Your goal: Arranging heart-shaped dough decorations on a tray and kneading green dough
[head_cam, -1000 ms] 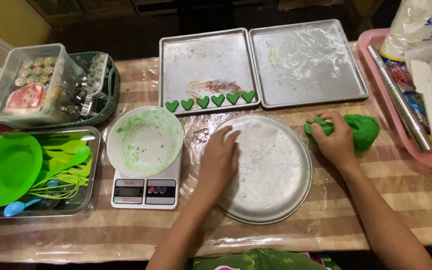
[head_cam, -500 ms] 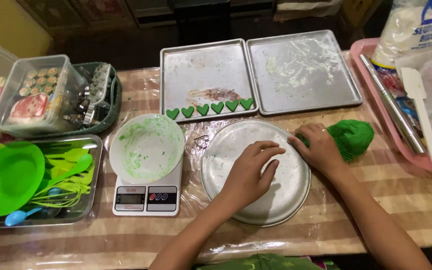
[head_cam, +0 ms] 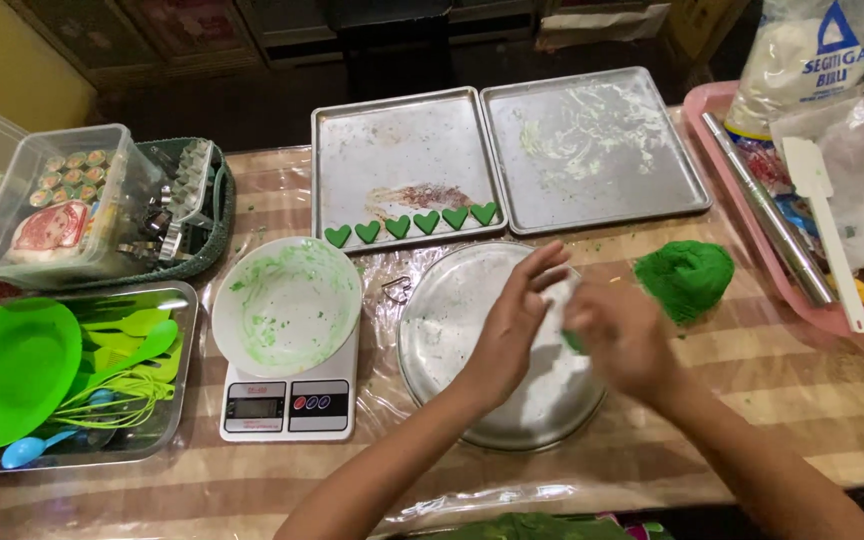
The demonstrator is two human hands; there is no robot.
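Note:
Both hands meet above the round metal pan (head_cam: 452, 350) in the middle of the table. My left hand (head_cam: 515, 325) is held flat with fingers spread. My right hand (head_cam: 620, 335), blurred by motion, presses a small piece of green dough (head_cam: 574, 341) against it. The big lump of green dough (head_cam: 684, 278) lies on the table just right of the pan. Several green heart-shaped pieces (head_cam: 412, 226) sit in a row on the front edge of the left baking tray (head_cam: 402, 150). A small metal cutter (head_cam: 397, 290) lies by the pan's left rim.
A white bowl smeared green (head_cam: 287, 305) stands on a kitchen scale (head_cam: 287, 408). A second baking tray (head_cam: 592, 150) is at the back. A pink tray (head_cam: 832, 318) with a rolling pin (head_cam: 767, 222) is at right. Green utensils (head_cam: 112, 360) and boxes (head_cam: 62, 200) fill the left.
My right hand has left the big dough lump with a small piece and moved left. My left hand has lifted off the pan to meet it.

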